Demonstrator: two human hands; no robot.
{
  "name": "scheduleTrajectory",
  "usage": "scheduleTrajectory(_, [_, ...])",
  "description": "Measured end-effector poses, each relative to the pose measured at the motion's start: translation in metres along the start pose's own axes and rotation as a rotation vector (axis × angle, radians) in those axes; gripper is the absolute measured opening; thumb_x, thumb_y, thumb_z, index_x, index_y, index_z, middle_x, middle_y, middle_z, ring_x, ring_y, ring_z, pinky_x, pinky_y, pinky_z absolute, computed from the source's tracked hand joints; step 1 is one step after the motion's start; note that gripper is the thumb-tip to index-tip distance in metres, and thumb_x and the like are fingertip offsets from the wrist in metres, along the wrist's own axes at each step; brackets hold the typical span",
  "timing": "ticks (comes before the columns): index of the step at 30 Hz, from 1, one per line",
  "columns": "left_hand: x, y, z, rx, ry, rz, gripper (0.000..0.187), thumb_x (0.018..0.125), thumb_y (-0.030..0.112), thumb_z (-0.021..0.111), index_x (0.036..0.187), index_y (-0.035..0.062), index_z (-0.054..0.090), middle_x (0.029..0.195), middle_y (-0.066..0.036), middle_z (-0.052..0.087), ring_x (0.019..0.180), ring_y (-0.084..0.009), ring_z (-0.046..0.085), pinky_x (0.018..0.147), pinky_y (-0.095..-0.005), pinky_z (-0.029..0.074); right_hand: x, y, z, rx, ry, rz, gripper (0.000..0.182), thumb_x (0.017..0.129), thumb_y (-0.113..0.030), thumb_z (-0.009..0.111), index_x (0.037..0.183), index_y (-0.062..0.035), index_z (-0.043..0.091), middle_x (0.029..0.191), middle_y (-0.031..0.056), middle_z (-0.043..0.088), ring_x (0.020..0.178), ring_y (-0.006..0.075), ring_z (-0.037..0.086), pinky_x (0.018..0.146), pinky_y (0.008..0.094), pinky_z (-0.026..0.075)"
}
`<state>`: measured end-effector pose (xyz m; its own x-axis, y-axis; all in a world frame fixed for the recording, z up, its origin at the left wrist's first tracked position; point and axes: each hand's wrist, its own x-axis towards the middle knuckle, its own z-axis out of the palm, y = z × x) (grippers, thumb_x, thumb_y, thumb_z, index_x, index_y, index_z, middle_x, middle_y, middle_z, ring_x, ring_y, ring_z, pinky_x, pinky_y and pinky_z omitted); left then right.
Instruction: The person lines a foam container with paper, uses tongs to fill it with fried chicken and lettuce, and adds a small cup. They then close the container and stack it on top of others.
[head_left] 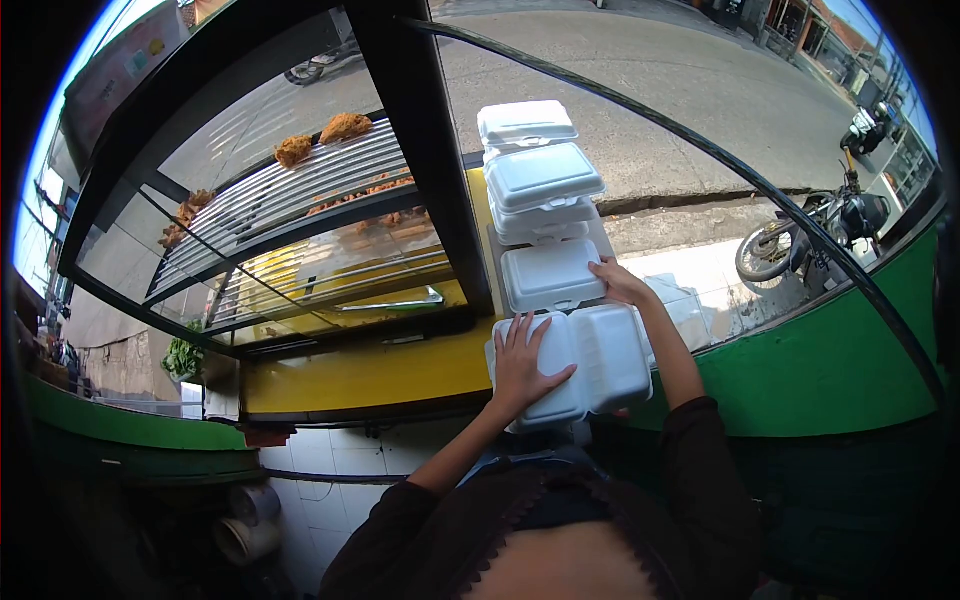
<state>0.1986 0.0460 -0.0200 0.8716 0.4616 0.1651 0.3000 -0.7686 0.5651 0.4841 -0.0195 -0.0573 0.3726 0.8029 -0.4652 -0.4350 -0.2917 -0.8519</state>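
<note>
White foam takeaway boxes fill the narrow counter in front of me. The nearest foam box [617, 360] is unfolded, its two halves side by side with a ridged hinge between them. My left hand [522, 372] lies on its left half, fingers spread and thumb stretched out. Just beyond is a closed foam box [545, 275], and my right hand [624, 284] grips its right edge, with some fingers hidden. Farther back rises a stack of closed foam boxes [546, 178], and behind it another foam box pile [526, 122].
At left stands a glass display case with fried chicken [345, 127] on a slatted rack [280, 195] and tongs [395, 303] lower down. A yellow ledge [360, 385] runs below it. A green wall [790, 390] borders the right; a motorcycle [810, 235] is parked outside.
</note>
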Motion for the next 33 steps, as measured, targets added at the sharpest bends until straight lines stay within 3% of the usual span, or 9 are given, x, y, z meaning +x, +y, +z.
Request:
scheduleTrajectory(4, [0.001, -0.001, 0.002, -0.015, 0.010, -0.003, 0.085, 0.067, 0.060, 0.068, 0.133, 0.0103, 0.046, 0.141, -0.019, 0.036, 0.137, -0.0362, 0.024, 0.110, -0.0582, 0.012, -0.003, 0.000, 0.002, -0.171, 0.169, 0.051, 0.071, 0.093, -0.032, 0.054, 0.139, 0.0065, 0.015, 0.131, 0.0271, 0.037, 0.123, 0.0363, 0.043, 0.097, 0.0520, 0.042])
scheduleTrajectory(6, [0.002, -0.001, 0.001, -0.014, 0.015, -0.003, 0.085, 0.067, 0.060, 0.069, 0.132, 0.0103, 0.047, 0.141, -0.019, 0.036, 0.137, -0.0362, 0.025, 0.110, -0.0581, 0.012, -0.001, 0.007, -0.003, -0.654, 0.348, -0.190, 0.072, 0.094, -0.036, 0.052, 0.140, 0.0064, 0.018, 0.133, 0.0277, 0.036, 0.126, 0.0363, 0.038, 0.104, 0.0450, 0.034])
scheduleTrajectory(9, [0.003, -0.002, 0.000, -0.051, 0.026, 0.003, 0.084, 0.067, 0.057, 0.070, 0.132, 0.0099, 0.046, 0.141, -0.019, 0.036, 0.136, -0.0376, 0.024, 0.110, -0.0586, 0.012, -0.074, -0.023, 0.053, -0.796, 0.374, -0.445, 0.065, 0.094, -0.032, 0.052, 0.139, 0.0046, 0.025, 0.134, 0.0262, 0.036, 0.128, 0.0361, 0.036, 0.108, 0.0380, 0.029])
scheduleTrajectory(12, [0.003, -0.012, -0.001, -0.162, 0.064, 0.007, 0.079, 0.072, 0.047, 0.072, 0.134, 0.0079, 0.043, 0.142, -0.020, 0.035, 0.136, -0.0391, 0.025, 0.110, -0.0551, 0.015, -0.144, -0.026, 0.103, -0.922, 0.143, -0.533, 0.049, 0.096, -0.020, 0.047, 0.140, -0.0030, 0.031, 0.137, 0.0193, 0.034, 0.129, 0.0338, 0.034, 0.106, 0.0377, 0.031])
scheduleTrajectory(17, [-0.008, -0.032, -0.013, -0.488, 0.186, 0.065, 0.066, 0.080, 0.029, 0.068, 0.134, 0.0050, 0.040, 0.142, -0.022, 0.034, 0.134, -0.0391, 0.027, 0.111, -0.0472, 0.020, -0.192, 0.003, 0.155, -0.967, -0.005, -0.421, 0.060, 0.090, -0.023, 0.058, 0.142, -0.0105, 0.029, 0.143, 0.0216, 0.022, 0.135, 0.0403, 0.024, 0.108, 0.0419, 0.028])
scheduleTrajectory(22, [-0.033, -0.061, -0.016, -0.588, 0.177, 0.051, 0.066, 0.082, 0.030, 0.066, 0.136, 0.0047, 0.038, 0.143, -0.022, 0.031, 0.135, -0.0387, 0.026, 0.110, -0.0476, 0.022, -0.194, 0.037, 0.171, -1.265, -0.028, -0.303, 0.105, 0.059, -0.037, 0.083, 0.145, -0.0245, 0.024, 0.147, 0.0213, 0.015, 0.135, 0.0475, 0.015, 0.107, 0.0619, 0.018])
scheduleTrajectory(26, [-0.058, -0.088, -0.013, -0.587, 0.104, 0.104, 0.082, 0.079, 0.045, 0.065, 0.141, 0.0054, 0.029, 0.148, -0.023, 0.021, 0.136, -0.0396, 0.023, 0.111, -0.0482, 0.020, -0.191, 0.053, 0.186, -1.423, 0.092, -0.335, 0.112, 0.052, -0.034, 0.086, 0.145, -0.0307, 0.024, 0.149, 0.0179, 0.013, 0.136, 0.0462, 0.013, 0.107, 0.0637, 0.017])
scheduleTrajectory(29, [-0.071, -0.103, -0.004, -0.508, -0.030, 0.258, 0.117, 0.060, 0.057, 0.077, 0.146, 0.0067, 0.016, 0.151, -0.023, 0.012, 0.138, -0.0417, 0.016, 0.112, -0.0499, 0.018, -0.185, 0.066, 0.181, -1.324, 0.147, -0.503, 0.108, 0.051, -0.028, 0.086, 0.143, -0.0315, 0.031, 0.150, 0.0166, 0.016, 0.137, 0.0465, 0.013, 0.109, 0.0598, 0.020])
scheduleTrajectory(33, [-0.084, -0.095, -0.001, -0.502, -0.084, 0.275, 0.127, 0.055, 0.058, 0.080, 0.147, 0.0049, 0.010, 0.151, -0.023, 0.012, 0.139, -0.0415, 0.016, 0.112, -0.0500, 0.017, -0.185, 0.068, 0.173, -1.257, 0.102, -0.564, 0.100, 0.050, -0.021, 0.085, 0.139, -0.0285, 0.041, 0.151, 0.0160, 0.018, 0.137, 0.0457, 0.013, 0.110, 0.0533, 0.024])
